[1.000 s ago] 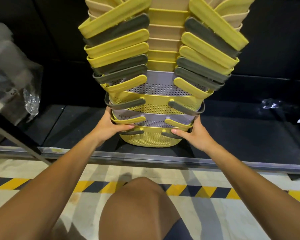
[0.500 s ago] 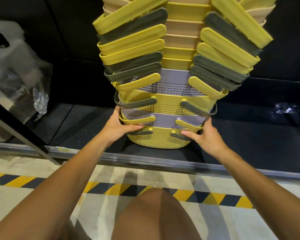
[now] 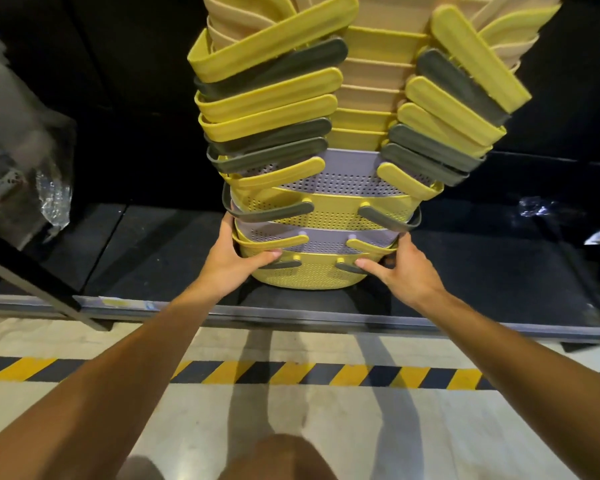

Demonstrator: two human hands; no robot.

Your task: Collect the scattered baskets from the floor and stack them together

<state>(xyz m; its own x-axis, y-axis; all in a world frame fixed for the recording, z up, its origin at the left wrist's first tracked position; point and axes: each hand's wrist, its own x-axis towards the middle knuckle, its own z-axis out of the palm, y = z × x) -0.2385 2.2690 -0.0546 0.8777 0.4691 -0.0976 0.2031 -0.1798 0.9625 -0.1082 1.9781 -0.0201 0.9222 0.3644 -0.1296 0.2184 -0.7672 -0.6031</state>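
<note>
1. Tall stack of baskets stands on dark platform, w/ yellow basket at the bottom.
2. Left hand grips bottom basket's left side, thumb curled on front.
3. Right hand grips its right side, thumb at front.
4. Striped floor tape is near the person.

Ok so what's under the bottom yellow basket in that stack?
The bottom yellow basket sits over a dark platform, gripped by the left hand and right hand. Whether it touches down is hidden.
</note>
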